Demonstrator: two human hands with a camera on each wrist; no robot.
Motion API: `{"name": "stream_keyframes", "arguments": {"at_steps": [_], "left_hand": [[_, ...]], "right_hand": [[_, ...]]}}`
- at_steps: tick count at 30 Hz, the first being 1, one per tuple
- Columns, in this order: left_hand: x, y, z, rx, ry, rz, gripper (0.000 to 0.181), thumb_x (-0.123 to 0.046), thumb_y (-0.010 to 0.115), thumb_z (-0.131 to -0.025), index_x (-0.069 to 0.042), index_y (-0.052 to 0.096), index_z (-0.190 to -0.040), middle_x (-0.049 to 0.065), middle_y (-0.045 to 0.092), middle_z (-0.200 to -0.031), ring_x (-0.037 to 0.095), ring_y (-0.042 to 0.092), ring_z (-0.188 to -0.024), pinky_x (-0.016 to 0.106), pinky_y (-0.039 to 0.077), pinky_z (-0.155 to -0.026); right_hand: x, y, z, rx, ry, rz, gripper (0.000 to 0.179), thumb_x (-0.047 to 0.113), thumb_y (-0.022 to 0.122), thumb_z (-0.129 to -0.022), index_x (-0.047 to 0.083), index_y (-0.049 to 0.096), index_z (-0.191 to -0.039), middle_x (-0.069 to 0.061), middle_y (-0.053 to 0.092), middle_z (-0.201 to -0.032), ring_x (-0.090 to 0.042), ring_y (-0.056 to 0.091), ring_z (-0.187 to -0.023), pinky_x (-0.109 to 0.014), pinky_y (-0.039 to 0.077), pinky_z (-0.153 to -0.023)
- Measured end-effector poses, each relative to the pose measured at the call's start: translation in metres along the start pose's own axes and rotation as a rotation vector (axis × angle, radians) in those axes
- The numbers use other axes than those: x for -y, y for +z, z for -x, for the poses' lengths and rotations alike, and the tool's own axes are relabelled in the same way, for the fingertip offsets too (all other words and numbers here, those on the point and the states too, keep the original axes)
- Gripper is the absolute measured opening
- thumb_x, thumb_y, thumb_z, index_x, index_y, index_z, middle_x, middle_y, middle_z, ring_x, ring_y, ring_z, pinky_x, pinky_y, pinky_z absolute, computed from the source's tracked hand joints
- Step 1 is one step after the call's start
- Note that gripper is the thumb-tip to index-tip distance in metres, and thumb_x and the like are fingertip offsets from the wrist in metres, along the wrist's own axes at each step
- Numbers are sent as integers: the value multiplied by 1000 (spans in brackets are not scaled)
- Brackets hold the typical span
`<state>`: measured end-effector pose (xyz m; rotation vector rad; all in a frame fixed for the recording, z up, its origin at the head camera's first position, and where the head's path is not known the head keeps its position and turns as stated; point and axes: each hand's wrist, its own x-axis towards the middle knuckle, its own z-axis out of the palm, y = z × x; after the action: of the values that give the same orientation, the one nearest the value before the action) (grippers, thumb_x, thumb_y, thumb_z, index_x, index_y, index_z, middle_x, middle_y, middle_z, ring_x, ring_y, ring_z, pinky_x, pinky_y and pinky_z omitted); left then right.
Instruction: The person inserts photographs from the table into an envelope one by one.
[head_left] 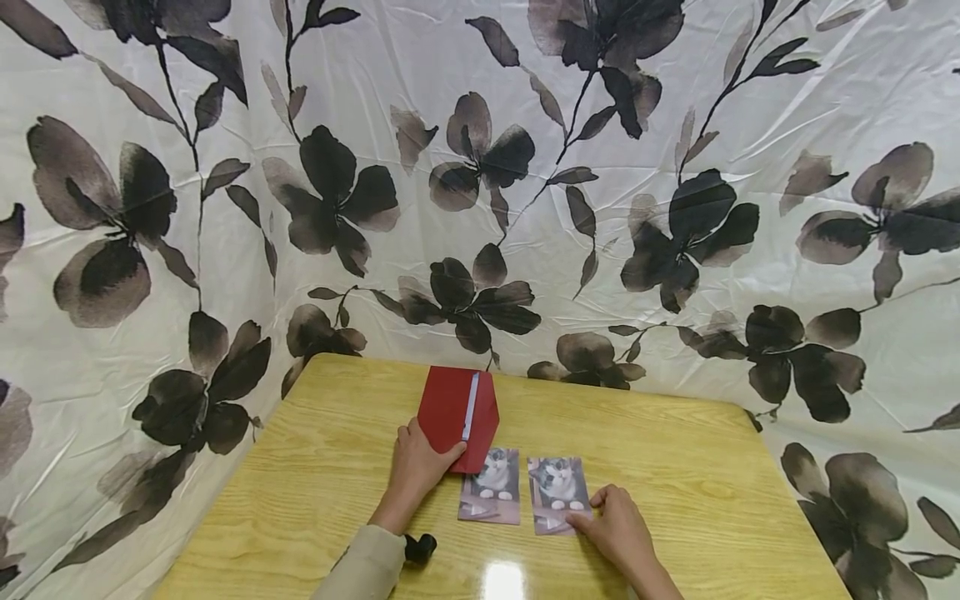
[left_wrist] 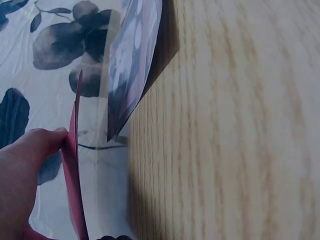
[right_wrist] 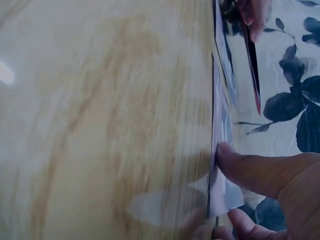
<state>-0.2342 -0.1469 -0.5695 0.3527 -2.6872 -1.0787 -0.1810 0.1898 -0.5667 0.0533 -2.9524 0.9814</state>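
My left hand (head_left: 422, 468) grips a red envelope (head_left: 447, 404) by its lower edge, thumb on the face. A pale strip runs down the envelope beside its pointed flap. In the left wrist view the envelope (left_wrist: 74, 170) is seen edge-on, raised off the table. One cat photo card (head_left: 491, 492) lies partly under the envelope's lower corner in the head view. To its right is a second cat photo card (head_left: 553, 487). My right hand (head_left: 621, 532) pinches that card at its lower right, with the thumb (right_wrist: 250, 170) on top and fingers at the edge.
Everything is on a yellow wood-grain table (head_left: 337, 442). A white cloth with dark flowers (head_left: 465, 242) hangs behind the table and along its sides. A black device (head_left: 422, 548) sits at my left wrist by the sleeve (head_left: 367, 562). Light glares on the near tabletop.
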Motion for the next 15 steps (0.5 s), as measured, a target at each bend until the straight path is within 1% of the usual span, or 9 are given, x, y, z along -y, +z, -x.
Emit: {"name": "stream_keyframes", "arguments": {"at_steps": [4,10,15], "left_hand": [[-1,0,-1,-6,3,-4,98,-49,90,-82,14,45,-142,28,55,-120,40,59,-106,56,54,-92],[-1,-1,-1,-1,2,-4,100,-50,90,-82,14,44,-144,29,55,-122,41,59,-107,56,54,-93],[-1,0,-1,2,0,-6,99,-49,90,-82,14,44,-144,28,55,-121,39,59,-106,56,55,-92]], "right_hand": [[1,0,0,-18,-2,-17,45,28,96,-81,7,60,-96,-2,59,-86,-16,54,-75,-36,45,-67],[0,-1,0,-22,-21,-57,36,19,92,-85,8,60,-100,4,60,-77,-13,53,-66,-34,43,-61],[-3,-4,-5,-11,-31,-100,32,11,88,-88,1,69,-111,6,64,-71,-11,54,-62,-31,44,-61]]}}
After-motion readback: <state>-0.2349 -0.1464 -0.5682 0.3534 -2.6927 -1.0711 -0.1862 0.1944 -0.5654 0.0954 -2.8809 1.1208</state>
